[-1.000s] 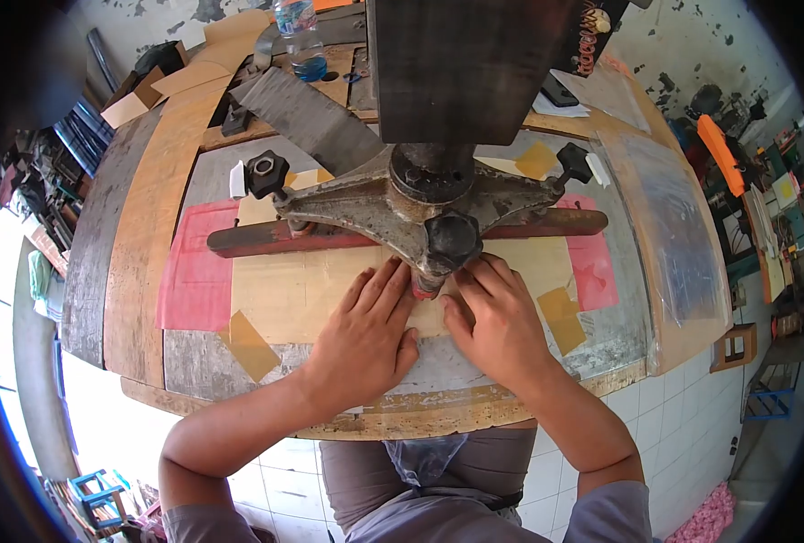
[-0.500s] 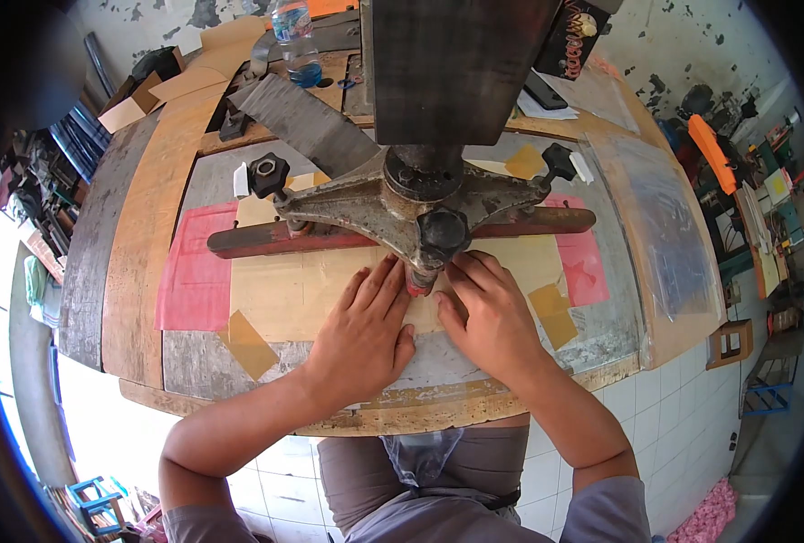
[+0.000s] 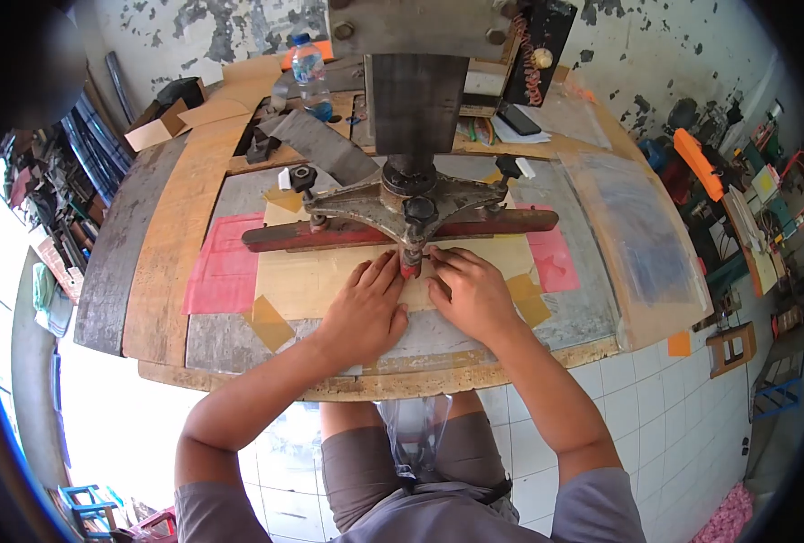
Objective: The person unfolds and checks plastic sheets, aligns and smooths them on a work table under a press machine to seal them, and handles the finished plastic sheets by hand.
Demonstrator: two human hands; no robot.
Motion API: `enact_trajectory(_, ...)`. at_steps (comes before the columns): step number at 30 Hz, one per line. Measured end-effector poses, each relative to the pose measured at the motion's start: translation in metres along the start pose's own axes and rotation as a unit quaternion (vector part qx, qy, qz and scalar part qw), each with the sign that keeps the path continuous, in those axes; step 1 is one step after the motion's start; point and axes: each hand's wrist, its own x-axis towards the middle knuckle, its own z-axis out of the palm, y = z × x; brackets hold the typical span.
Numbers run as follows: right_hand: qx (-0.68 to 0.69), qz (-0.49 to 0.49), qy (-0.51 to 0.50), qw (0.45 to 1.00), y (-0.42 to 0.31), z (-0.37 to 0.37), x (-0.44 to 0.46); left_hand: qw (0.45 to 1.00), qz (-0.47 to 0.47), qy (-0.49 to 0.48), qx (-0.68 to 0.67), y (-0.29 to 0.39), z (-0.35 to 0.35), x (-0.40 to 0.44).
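Observation:
My left hand [image 3: 366, 308] lies flat with its fingers stretched out on a pale yellow sheet [image 3: 311, 271], just left of the press's centre foot. My right hand [image 3: 470, 294] rests on the sheet's other side, fingers lightly bent and thumb apart, its fingertips close by the bar. Between the hands stands the red-tipped foot [image 3: 410, 263] of a metal press head [image 3: 375, 206] with black knobs. A long reddish bar [image 3: 284, 237] under the head lies across the sheet. Whether the fingertips touch the bar is hard to see.
Pink sheets [image 3: 224, 271] and brown tape pieces [image 3: 269, 324] flank the yellow sheet on the grey board [image 3: 230, 348]. A water bottle [image 3: 310, 77], a grey plate [image 3: 325, 149] and a phone [image 3: 517, 119] lie behind. At right is a plastic-covered panel [image 3: 637, 235].
The camera view has tilted and pulled back, so the press and table look smaller and more of the wall shows. Both hands stay by the press foot, with little visible finger movement.

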Motion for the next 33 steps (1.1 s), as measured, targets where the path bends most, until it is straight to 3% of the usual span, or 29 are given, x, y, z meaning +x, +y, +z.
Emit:
enact_trajectory(11,0.016,-0.003,0.016,1.000,-0.015,-0.008,-0.053,1.000,-0.009,-0.015,-0.003,0.023,-0.012,-0.051)
enact_trajectory(14,-0.015,0.024,0.022,0.999,-0.043,-0.024,-0.095,0.998,-0.040,0.024,-0.035,0.050,-0.030,-0.098)
enact_trajectory(16,-0.034,0.047,0.039,0.998,-0.057,-0.029,-0.121,0.990,-0.109,0.092,-0.022,0.067,-0.028,-0.129)
enact_trajectory(20,-0.056,0.104,0.126,0.985,-0.075,-0.007,-0.171,0.964,-0.193,0.171,0.059,0.080,0.013,-0.183)
enact_trajectory(24,-0.064,0.107,0.191,0.974,-0.069,0.028,-0.196,0.947,-0.215,0.224,0.080,0.082,0.042,-0.194)
enact_trajectory(30,-0.080,0.060,0.285,0.953,-0.052,0.059,-0.191,0.893,-0.199,0.384,0.124,0.056,0.102,-0.181)
enact_trajectory(33,-0.077,0.060,0.280,0.955,-0.051,0.060,-0.193,0.892,-0.191,0.393,0.114,0.054,0.106,-0.180)
